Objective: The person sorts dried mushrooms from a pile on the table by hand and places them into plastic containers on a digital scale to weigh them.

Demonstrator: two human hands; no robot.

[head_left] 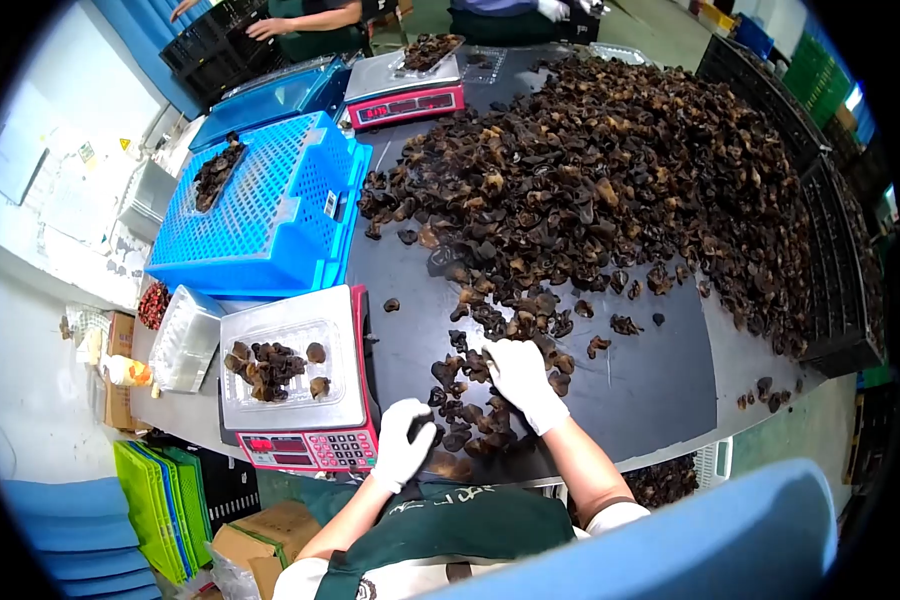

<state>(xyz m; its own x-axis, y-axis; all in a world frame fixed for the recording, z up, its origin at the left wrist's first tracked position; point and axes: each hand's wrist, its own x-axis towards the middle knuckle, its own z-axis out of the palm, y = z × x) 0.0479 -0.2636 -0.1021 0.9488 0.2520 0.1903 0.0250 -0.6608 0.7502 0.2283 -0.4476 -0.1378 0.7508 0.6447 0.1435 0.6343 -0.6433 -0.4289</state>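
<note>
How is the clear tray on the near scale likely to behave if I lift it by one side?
The clear tray looks like thin plastic, so it is probably light and may flex. The loose dark pieces bunch toward its left half in this view, so it could dip that way, and they might slide if tilted.

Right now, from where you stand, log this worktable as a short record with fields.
left hand: white-gloved, beside the near scale; grip unclear
right hand: white-gloved, at the loose dark pieces; grip unclear
near scale: bears a clear tray with some dark pieces
far scale: bears dark pieces
blue crate: beyond the near scale, more dark pieces on top
main pile: heaped across the table's far and right parts
displays: too small to read
</note>
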